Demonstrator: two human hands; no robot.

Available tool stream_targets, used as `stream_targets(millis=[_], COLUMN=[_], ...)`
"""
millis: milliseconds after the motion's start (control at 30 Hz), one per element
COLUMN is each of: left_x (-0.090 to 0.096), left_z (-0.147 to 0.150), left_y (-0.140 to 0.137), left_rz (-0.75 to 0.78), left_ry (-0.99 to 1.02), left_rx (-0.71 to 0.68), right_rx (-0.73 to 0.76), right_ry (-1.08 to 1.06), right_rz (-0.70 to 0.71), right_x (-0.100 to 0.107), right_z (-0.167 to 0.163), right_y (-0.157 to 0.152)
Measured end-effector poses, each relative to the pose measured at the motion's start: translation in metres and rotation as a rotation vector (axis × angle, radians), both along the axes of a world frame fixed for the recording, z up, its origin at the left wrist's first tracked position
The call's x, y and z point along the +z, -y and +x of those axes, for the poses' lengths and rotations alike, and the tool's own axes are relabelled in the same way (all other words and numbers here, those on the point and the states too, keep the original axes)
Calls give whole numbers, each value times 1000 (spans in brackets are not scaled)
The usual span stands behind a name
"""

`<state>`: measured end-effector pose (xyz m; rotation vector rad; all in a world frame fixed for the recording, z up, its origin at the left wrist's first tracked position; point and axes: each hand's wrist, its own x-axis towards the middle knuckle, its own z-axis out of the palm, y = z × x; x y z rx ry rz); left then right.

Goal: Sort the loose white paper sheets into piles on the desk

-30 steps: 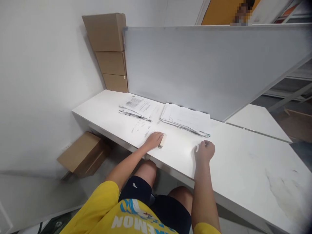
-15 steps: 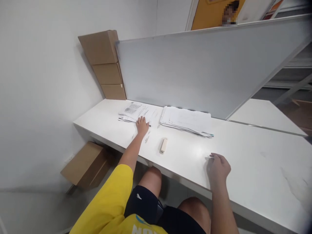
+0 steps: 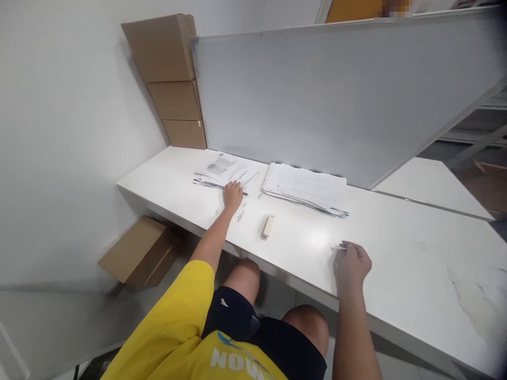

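Note:
My left hand (image 3: 233, 195) is closed on the near edge of printed paper sheets (image 3: 225, 166), in a loose pile with a code-like block on top. The top sheet's right corner is bent up beside my fingers. My right hand (image 3: 353, 262) rests on the white desk with its fingers curled; whether anything is inside them is hidden. Between my hands lies a small cream oblong object (image 3: 268, 227), perhaps a stapler, touched by neither. A thicker stack of papers (image 3: 309, 184) lies behind it, against the partition.
A grey partition (image 3: 293, 105) runs along the back of the desk (image 3: 404, 253). Cardboard boxes (image 3: 174, 100) are stacked at the back left corner. Another box (image 3: 134, 248) stands below the desk's left end. Part of a person shows beyond the partition.
My left fingers have curled from lying flat to gripping the sheets, and the top sheet's right corner has lifted. The view has tilted slightly down. My right hand has stayed about still.

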<state>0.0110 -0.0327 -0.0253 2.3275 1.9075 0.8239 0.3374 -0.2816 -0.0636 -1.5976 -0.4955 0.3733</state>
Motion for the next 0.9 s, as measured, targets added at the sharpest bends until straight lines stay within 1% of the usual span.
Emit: stream_targets(millis=[233,333,500,733,900], left_x=[-9,-12,-10,1,8], left_z=[5,5,5,5,7], left_y=[5,5,3,-1,3], left_rz=[-46,-42,-22,0,69], left_ry=[-32,-46,-50,-47,-22], left_rx=[-30,-22,-31,3,1], right_rx=[6,13,-3,20,16], right_ry=[63,76,68,39,40], right_rz=[-15,-1,-9,12,10], right_x=[-16,-19,-13,-5,-3], right_z=[12,14,10,4,3], right_y=[4,3,1,-2,-5])
